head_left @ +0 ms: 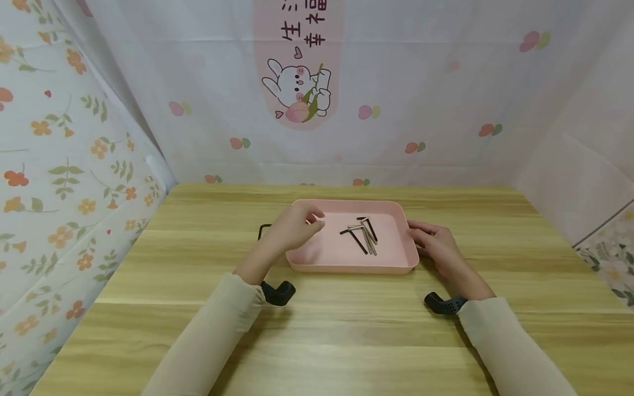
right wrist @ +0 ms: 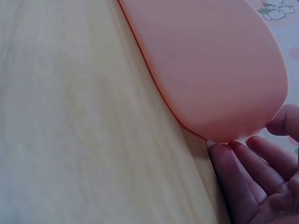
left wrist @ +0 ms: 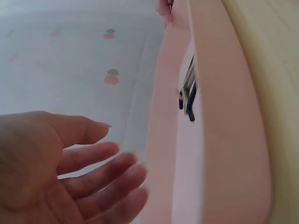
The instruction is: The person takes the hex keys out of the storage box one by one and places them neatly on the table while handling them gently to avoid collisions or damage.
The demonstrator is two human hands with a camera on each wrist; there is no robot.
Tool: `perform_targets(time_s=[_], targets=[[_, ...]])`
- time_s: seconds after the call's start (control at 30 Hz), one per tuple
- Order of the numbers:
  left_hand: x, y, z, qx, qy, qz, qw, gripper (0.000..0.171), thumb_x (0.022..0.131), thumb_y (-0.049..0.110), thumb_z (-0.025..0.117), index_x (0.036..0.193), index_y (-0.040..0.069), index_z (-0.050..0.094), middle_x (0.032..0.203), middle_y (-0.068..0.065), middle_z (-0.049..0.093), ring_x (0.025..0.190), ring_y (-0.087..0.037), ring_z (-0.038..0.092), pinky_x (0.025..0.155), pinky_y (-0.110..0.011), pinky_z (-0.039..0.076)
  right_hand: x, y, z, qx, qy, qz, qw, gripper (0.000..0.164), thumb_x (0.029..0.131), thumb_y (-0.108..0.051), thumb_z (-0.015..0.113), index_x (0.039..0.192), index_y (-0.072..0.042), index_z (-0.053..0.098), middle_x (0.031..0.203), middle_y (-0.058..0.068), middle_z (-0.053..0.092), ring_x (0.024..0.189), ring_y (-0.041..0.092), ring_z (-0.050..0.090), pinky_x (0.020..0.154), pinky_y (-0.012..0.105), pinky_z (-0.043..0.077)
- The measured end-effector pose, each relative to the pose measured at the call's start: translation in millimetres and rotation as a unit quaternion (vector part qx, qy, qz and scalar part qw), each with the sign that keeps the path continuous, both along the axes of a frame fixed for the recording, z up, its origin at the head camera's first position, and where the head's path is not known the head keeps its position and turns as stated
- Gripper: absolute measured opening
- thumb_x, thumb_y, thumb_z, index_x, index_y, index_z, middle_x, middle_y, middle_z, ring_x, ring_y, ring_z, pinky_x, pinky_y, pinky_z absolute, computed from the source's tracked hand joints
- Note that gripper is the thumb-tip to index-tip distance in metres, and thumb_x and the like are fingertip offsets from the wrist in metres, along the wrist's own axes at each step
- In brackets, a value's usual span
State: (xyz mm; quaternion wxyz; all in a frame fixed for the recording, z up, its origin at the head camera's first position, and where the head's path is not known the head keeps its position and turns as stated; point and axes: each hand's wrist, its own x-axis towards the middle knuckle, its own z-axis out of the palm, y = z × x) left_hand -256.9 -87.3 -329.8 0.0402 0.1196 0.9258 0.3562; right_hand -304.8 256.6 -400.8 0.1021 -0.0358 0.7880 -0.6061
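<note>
While the left hand [head_left: 296, 225] hovers over the left end of the pink tray [head_left: 329, 250] with its fingers loosely curved, thumb apart from them and nothing held, the right hand [head_left: 442, 247] touches the tray's right end with its fingertips, though I cannot tell whether they pinch the wall. The tray sits on the wood-grain table [head_left: 346, 330], with a cluster of black and metallic L-shaped keys [head_left: 367, 239] lying right of its middle. A black bent rod [head_left: 264, 225], partly hidden, lies just beside its left end.

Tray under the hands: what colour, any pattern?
Light pink, with no pattern visible on the tray; best seen in the head view.
</note>
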Motion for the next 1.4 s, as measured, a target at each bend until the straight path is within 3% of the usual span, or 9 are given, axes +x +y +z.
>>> perform_targets(time_s=[0.13, 0.23, 0.33, 0.5, 0.6, 0.73, 1.0, 1.23, 1.4], targets=[[-15.4, 12, 0.7, 0.019, -0.055, -0.02, 0.9981, 0.029, 0.099, 0.015, 0.061, 0.124, 0.003, 0.07, 0.114, -0.016, 0.075, 0.097, -0.031, 0.073, 0.073, -0.036, 0.06, -0.3, 2, -2.7, -0.001, -0.003, 0.002, 1.0, 0.058, 0.102, -0.028, 0.06, 0.151, 0.0, 0.044, 0.144, 0.009, 0.058, 0.097, -0.013, 0.064, 0.083, 0.015, 0.057], [-23.5, 21, 0.0, 0.02, -0.091, -0.004, 0.9956, 0.029, 0.098, 0.016, 0.064, 0.124, 0.004, 0.07, 0.116, -0.015, 0.075, 0.095, -0.032, 0.074, 0.072, -0.038, 0.063, -1.0, 3, -3.7, 0.002, 0.001, 0.006, 1.0, 0.058, 0.103, -0.029, 0.058, 0.151, 0.0, 0.044, 0.153, 0.022, 0.046, 0.099, -0.013, 0.064, 0.085, 0.015, 0.057], [-28.1, 31, 2.4, 0.023, -0.124, 0.025, 0.9917, 0.03, 0.098, 0.017, 0.065, 0.124, 0.004, 0.068, 0.122, -0.014, 0.071, 0.099, -0.031, 0.073, 0.076, -0.039, 0.063, -2.2, 3, -3.0, 0.002, 0.008, 0.007, 1.0, 0.057, 0.103, -0.03, 0.058, 0.151, 0.0, 0.045, 0.155, 0.026, 0.042, 0.099, -0.014, 0.063, 0.085, 0.014, 0.056], [-32.7, 49, 8.8, 0.024, -0.164, 0.06, 0.9844, 0.027, 0.098, 0.015, 0.063, 0.121, 0.0, 0.066, 0.126, -0.016, 0.067, 0.099, -0.032, 0.072, 0.08, -0.042, 0.063, -4.2, 2, -1.4, -0.003, 0.015, 0.011, 1.0, 0.057, 0.103, -0.029, 0.059, 0.15, 0.0, 0.046, 0.154, 0.026, 0.044, 0.099, -0.013, 0.064, 0.085, 0.015, 0.057], [-36.3, 59, 9.0, 0.014, -0.172, 0.073, 0.9823, 0.016, 0.097, 0.014, 0.064, 0.102, -0.001, 0.068, 0.113, -0.019, 0.07, 0.086, -0.029, 0.071, 0.078, -0.042, 0.063, -5.5, 1, -1.7, -0.007, 0.018, 0.012, 1.0, 0.056, 0.102, -0.029, 0.061, 0.148, 0.001, 0.048, 0.152, 0.023, 0.049, 0.099, -0.012, 0.065, 0.085, 0.016, 0.057], [-42.2, 73, 3.0, 0.007, -0.188, 0.088, 0.9783, 0.015, 0.096, 0.014, 0.067, 0.086, 0.004, 0.062, 0.087, -0.013, 0.068, 0.07, -0.021, 0.065, 0.07, -0.037, 0.063, -5.7, 2, -2.8, -0.012, 0.015, 0.007, 1.0, 0.057, 0.101, -0.029, 0.063, 0.148, 0.001, 0.049, 0.138, 0.005, 0.062, 0.098, -0.011, 0.066, 0.084, 0.016, 0.057], [-46.0, 93, -13.0, -0.033, -0.166, 0.123, 0.9779, 0.023, 0.091, 0.026, 0.076, 0.097, 0.006, 0.067, 0.063, -0.003, 0.055, 0.052, -0.018, 0.061, 0.053, -0.031, 0.058, -3.8, 4, -4.0, -0.024, 0.004, 0.0, 1.0, 0.058, 0.1, -0.028, 0.064, 0.148, 0.001, 0.048, 0.119, -0.012, 0.067, 0.096, -0.009, 0.068, 0.081, 0.019, 0.059], [-46.0, 102, -13.7, -0.106, -0.123, 0.14, 0.9768, 0.018, 0.088, 0.025, 0.078, 0.092, 0.01, 0.069, 0.095, -0.004, 0.066, 0.068, -0.017, 0.053, 0.056, -0.029, 0.043, -5.8, 4, -2.0, -0.053, 0.005, 0.003, 0.999, 0.062, 0.1, -0.024, 0.065, 0.152, 0.001, 0.042, 0.103, -0.021, 0.07, 0.093, -0.006, 0.069, 0.077, 0.021, 0.06], [-48.4, 105, -9.7, -0.134, -0.136, 0.129, 0.973, 0.013, 0.09, 0.016, 0.073, 0.1, 0.009, 0.067, 0.101, -0.005, 0.064, 0.066, -0.017, 0.045, 0.054, -0.029, 0.037, -5.3, 4, -2.2, -0.049, 0.001, 0.001, 0.999, 0.061, 0.1, -0.024, 0.064, 0.153, 0.0, 0.042, 0.103, -0.02, 0.07, 0.093, -0.005, 0.07, 0.077, 0.021, 0.061]])
